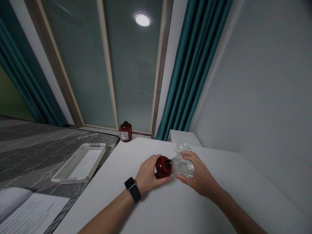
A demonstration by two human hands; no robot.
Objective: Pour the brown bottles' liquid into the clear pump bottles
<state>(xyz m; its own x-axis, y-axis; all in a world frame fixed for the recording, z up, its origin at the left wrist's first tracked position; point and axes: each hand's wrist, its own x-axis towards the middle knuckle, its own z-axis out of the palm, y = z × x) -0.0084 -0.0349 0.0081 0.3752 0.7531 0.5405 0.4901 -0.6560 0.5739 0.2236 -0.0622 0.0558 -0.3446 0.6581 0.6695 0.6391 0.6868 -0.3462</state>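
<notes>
My left hand [151,174], with a black watch on its wrist, is wrapped round a small dark red-brown bottle [162,166]. The bottle lies tilted, its black threaded neck pointing right. Facing that neck is a clear, shiny object [184,166] with an uneven surface; whether it is glass or plastic I cannot tell. My right hand [198,174] grips it between thumb and fingers. The neck and the clear object meet or nearly touch. Another clear piece [182,147] shows just behind; I cannot tell whether the two are joined. Both hands are over the white table [156,208].
A larger red-brown bottle [126,132] with a black cap and white label stands at the table's far left corner. On the grey patterned surface to the left are a white perforated basket [69,179] and an open book [36,211]. A white box-like cabinet [184,138] stands behind the table.
</notes>
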